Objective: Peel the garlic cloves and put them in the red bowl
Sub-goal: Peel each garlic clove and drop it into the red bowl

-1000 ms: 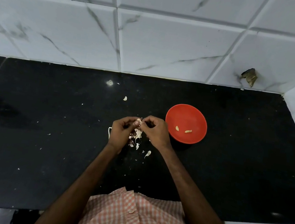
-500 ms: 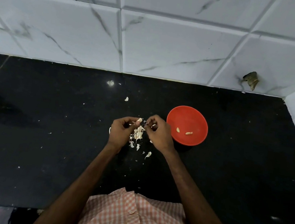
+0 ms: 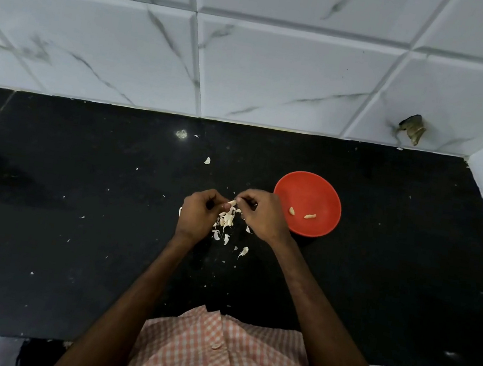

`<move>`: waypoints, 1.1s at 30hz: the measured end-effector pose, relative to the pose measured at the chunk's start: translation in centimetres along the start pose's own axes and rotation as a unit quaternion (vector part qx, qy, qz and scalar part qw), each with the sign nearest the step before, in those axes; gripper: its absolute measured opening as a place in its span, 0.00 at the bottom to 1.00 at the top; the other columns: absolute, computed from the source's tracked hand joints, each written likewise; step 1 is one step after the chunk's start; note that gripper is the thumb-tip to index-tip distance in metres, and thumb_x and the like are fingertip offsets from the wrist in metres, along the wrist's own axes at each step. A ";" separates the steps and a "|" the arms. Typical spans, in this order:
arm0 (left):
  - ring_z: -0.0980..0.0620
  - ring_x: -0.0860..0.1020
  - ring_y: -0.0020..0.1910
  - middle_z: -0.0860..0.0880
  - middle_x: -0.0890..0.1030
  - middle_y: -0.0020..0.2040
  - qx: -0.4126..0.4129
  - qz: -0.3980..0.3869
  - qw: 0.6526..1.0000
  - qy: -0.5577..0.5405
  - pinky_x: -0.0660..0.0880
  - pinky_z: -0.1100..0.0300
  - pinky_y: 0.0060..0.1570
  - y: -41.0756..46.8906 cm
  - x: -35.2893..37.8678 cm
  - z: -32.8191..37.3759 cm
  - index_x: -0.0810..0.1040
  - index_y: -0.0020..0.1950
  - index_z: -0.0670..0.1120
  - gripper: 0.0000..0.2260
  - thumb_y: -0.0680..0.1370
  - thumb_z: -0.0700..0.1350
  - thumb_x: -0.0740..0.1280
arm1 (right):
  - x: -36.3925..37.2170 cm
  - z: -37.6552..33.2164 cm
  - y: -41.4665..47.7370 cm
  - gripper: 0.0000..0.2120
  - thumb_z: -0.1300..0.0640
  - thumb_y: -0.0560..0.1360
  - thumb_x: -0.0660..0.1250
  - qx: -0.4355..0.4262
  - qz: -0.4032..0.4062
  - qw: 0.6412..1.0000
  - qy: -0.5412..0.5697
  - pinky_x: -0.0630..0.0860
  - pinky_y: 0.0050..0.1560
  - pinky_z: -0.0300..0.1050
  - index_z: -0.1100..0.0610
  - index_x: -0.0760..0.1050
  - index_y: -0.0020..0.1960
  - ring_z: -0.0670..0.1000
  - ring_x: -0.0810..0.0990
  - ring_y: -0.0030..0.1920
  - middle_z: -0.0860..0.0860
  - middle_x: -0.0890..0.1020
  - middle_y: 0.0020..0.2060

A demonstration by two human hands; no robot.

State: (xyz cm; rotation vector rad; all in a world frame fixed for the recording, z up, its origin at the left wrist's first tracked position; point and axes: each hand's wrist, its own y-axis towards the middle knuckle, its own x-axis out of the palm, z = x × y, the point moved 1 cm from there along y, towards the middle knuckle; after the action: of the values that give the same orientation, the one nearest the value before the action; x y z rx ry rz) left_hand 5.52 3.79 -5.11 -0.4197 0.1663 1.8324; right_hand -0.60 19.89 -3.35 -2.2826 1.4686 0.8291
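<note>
My left hand (image 3: pixel 197 215) pinches a pale garlic clove (image 3: pixel 232 202) between thumb and fingers above the black counter. My right hand (image 3: pixel 262 215) meets it from the right, its fingertips pinching the clove's tip or skin. Below the two hands lies a small heap of garlic cloves and skins (image 3: pixel 226 219). The red bowl (image 3: pixel 322 194) stands just right of my right hand, with two peeled cloves (image 3: pixel 292 211) inside it.
Loose bits of white skin (image 3: pixel 243 252) are scattered over the black counter (image 3: pixel 75 206), one larger flake (image 3: pixel 207 160) lying farther back. A white marble-patterned tiled wall (image 3: pixel 265 71) runs behind, and a white side wall closes the right end.
My hands have drawn together again on the clove after parting slightly. The bowl and its two cloves have stayed put.
</note>
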 end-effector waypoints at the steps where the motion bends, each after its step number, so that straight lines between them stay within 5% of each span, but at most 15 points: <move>1: 0.54 0.83 0.39 0.52 0.85 0.38 0.001 -0.002 1.000 0.005 0.79 0.58 0.42 0.0 0.0 0.0 0.84 0.43 0.46 0.03 0.75 0.41 0.76 | -0.1 0.0 -0.1 0.04 0.59 0.77 0.71 -0.002 -0.006 1.000 -0.004 0.81 0.46 0.47 0.57 0.85 0.49 0.44 0.83 0.41 0.47 0.86 0.41; 5: 0.57 0.82 0.37 0.52 0.85 0.40 -0.014 -0.001 1.000 -0.023 0.79 0.61 0.37 -0.2 0.1 0.4 0.83 0.45 0.48 0.04 0.76 0.40 0.75 | -0.2 -0.3 -0.2 0.03 0.61 0.75 0.71 -0.015 -0.025 1.000 0.006 0.80 0.42 0.43 0.59 0.84 0.46 0.44 0.82 0.38 0.48 0.85 0.38; 10: 0.55 0.80 0.33 0.50 0.85 0.41 -0.030 -0.011 0.999 -0.039 0.75 0.59 0.32 0.0 -0.1 0.3 0.83 0.44 0.52 0.07 0.76 0.40 0.75 | 0.0 0.1 -0.7 0.02 0.63 0.77 0.71 0.034 -0.047 0.995 0.086 0.84 0.35 0.51 0.60 0.83 0.47 0.53 0.85 0.38 0.52 0.84 0.38; 16: 0.54 0.75 0.26 0.46 0.82 0.36 -0.064 -0.039 0.990 -0.116 0.70 0.62 0.20 -0.2 0.2 0.9 0.84 0.47 0.45 0.02 0.78 0.38 0.73 | 0.1 -0.1 -0.9 0.02 0.66 0.76 0.71 0.085 -0.032 0.981 0.171 0.83 0.34 0.47 0.64 0.82 0.46 0.50 0.83 0.36 0.58 0.84 0.37; 25: 0.48 0.82 0.33 0.46 0.86 0.45 -0.073 0.027 0.977 -0.200 0.72 0.61 0.20 -1.2 0.4 2.0 0.79 0.55 0.43 0.09 0.77 0.40 0.74 | 0.3 -0.7 -0.9 0.04 0.66 0.76 0.70 0.102 0.007 0.977 0.189 0.80 0.30 0.41 0.60 0.78 0.44 0.42 0.79 0.32 0.48 0.79 0.33; 30: 0.49 0.84 0.37 0.41 0.86 0.47 -0.070 0.007 0.979 -0.193 0.78 0.58 0.24 -1.1 0.6 2.1 0.83 0.54 0.40 0.06 0.79 0.40 0.71 | 0.4 -0.7 -0.5 0.05 0.61 0.74 0.73 0.062 0.027 0.991 0.119 0.82 0.35 0.54 0.55 0.78 0.41 0.49 0.81 0.33 0.47 0.81 0.34; 33: 0.50 0.83 0.36 0.41 0.86 0.44 -0.067 -0.008 0.974 -0.218 0.79 0.58 0.26 -1.1 0.5 2.2 0.83 0.54 0.40 0.06 0.78 0.39 0.73 | 0.3 -1.0 -0.4 0.06 0.59 0.74 0.75 0.035 0.024 0.993 0.110 0.77 0.36 0.43 0.55 0.78 0.41 0.44 0.80 0.34 0.45 0.82 0.35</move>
State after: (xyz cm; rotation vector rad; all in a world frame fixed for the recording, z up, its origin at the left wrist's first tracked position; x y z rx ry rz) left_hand 5.98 5.28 -3.16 -0.1031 -0.2623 1.8806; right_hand 0.10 19.32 -2.74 -2.3566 1.6216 0.5435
